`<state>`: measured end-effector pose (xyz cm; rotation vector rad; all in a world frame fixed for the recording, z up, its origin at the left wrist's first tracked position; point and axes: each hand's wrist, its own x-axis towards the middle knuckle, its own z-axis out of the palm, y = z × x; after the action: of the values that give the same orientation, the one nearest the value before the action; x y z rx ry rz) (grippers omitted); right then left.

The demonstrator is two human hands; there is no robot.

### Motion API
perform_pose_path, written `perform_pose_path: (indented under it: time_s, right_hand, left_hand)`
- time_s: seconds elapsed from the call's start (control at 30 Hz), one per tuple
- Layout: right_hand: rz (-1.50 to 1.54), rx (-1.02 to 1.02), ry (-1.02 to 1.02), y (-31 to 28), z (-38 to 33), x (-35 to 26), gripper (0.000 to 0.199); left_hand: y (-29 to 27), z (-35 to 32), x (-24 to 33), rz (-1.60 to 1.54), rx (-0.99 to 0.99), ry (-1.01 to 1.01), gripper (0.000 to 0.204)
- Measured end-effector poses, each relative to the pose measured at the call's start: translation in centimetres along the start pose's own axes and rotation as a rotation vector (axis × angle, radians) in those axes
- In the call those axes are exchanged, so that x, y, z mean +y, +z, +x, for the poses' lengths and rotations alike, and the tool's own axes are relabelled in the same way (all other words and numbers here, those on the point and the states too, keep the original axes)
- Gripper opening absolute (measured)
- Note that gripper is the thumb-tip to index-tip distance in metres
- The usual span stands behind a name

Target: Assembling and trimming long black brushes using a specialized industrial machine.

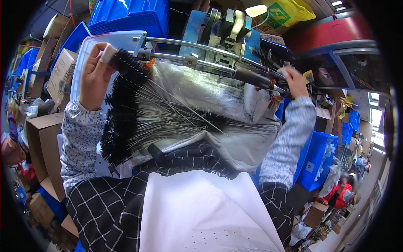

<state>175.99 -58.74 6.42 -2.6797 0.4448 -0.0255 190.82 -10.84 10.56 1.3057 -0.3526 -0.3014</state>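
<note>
My left hand (94,77), with white covers on its fingertips, pinches the bristled end of a black twisted-wire brush (131,66). From there the brush's bare wire stem slants down to the right. Beneath it lies a pile of similar brushes (121,122), black bristles to the left and thin metal stems fanned across a grey cloth. My right hand (295,82), slightly blurred, is closed at the right end of the machine (252,77), beside its dark spindle. Black bristles (262,55) show near its fingers; what those fingers hold is unclear.
Metal rods cross the machine's front, under a lit lamp (256,10). A large blue crate (130,17) stands at the back left, above a white bin (84,59). An open cardboard box (44,147) is at left, a blue bin (317,161) at right. Another person (342,193) is far right.
</note>
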Motion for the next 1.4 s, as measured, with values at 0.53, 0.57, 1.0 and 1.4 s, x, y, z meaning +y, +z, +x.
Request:
perform_pose_path:
  time_s: [0.53,0.57,1.0,1.4]
  right_hand:
    - [0.295,0.124,-0.17,7.1,-1.3,-12.9,0.029]
    - [0.004,0.348,-0.029,7.6,0.5,-11.3,0.024]
    - [-0.255,0.46,-0.019,8.8,4.6,-5.2,0.021]
    - [-0.344,0.441,-0.134,9.3,6.5,-3.1,0.037]
  left_hand:
    - [-0.4,-4.8,1.8,0.646,-0.217,-0.252,0.028]
    - [-1.5,-5.6,2.1,0.778,-0.209,-0.193,0.03]
    - [-3.2,-10.6,0.8,1.243,-0.148,-0.069,0.008]
    - [-9.6,-8.7,3.1,0.754,0.446,0.456,0.026]
